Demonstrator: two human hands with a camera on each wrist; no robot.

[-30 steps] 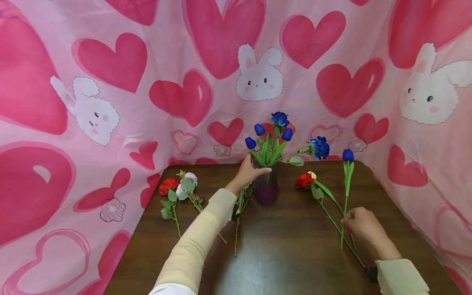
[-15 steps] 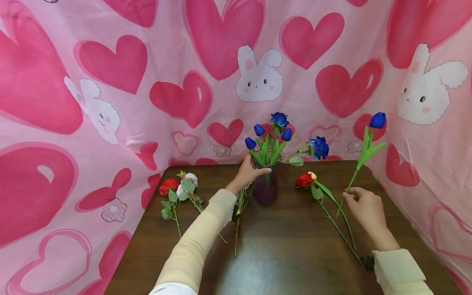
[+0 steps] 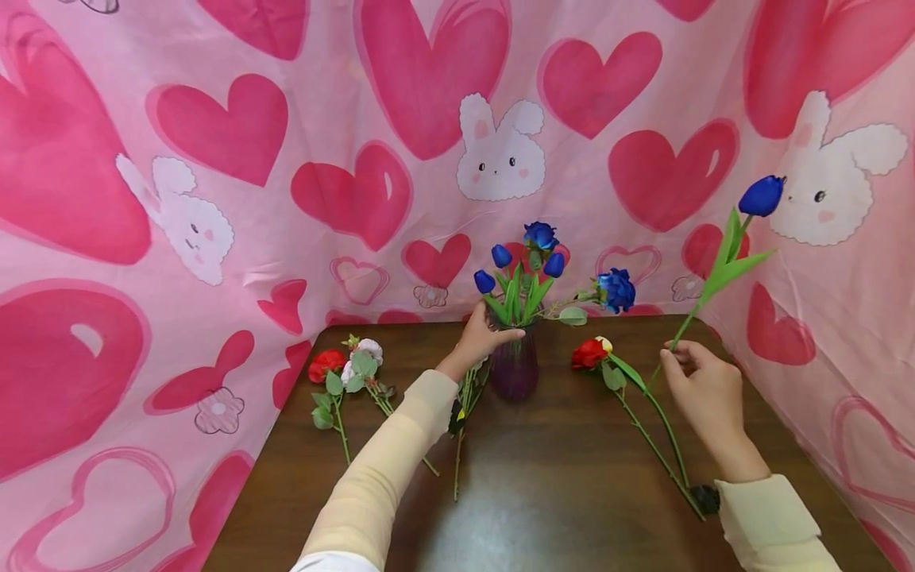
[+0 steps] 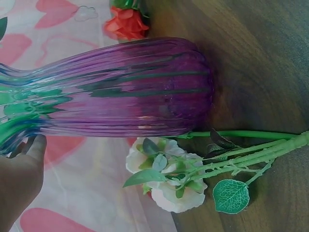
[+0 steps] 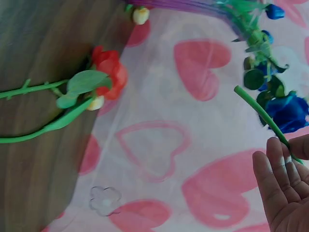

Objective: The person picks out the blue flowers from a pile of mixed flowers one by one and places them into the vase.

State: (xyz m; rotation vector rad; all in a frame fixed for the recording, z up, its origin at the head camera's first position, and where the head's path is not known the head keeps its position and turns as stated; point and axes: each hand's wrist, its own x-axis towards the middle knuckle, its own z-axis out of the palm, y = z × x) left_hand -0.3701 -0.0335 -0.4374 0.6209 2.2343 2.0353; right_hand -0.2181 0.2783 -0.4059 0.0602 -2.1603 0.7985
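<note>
A purple ribbed glass vase [image 3: 516, 369] stands upright on the table, with several blue tulips and blue roses in it. My left hand [image 3: 477, 343] grips its neck from the left; in the left wrist view that hand [image 4: 21, 176] shows only in part at the neck. On the right, my right hand [image 3: 709, 393] pinches the stem of a blue tulip [image 3: 761, 196] between thumb and fingers, above the table. The tulip leans to the right. Its cut stem end [image 5: 244, 94] sticks out past the fingertips in the right wrist view.
A red rose [image 3: 589, 353] and a pale-headed flower [image 3: 604, 344] lie right of the vase. To the left lie another red rose [image 3: 326, 365] and whitish-pink flowers [image 3: 368, 349]. White roses [image 4: 169, 181] lie beside the vase base. A patterned pink cloth [image 3: 443, 191] surrounds the wooden table [image 3: 543, 492].
My right hand has lifted the blue tulip off the table, and the bloom has risen and tilted right. The left hand stays on the vase.
</note>
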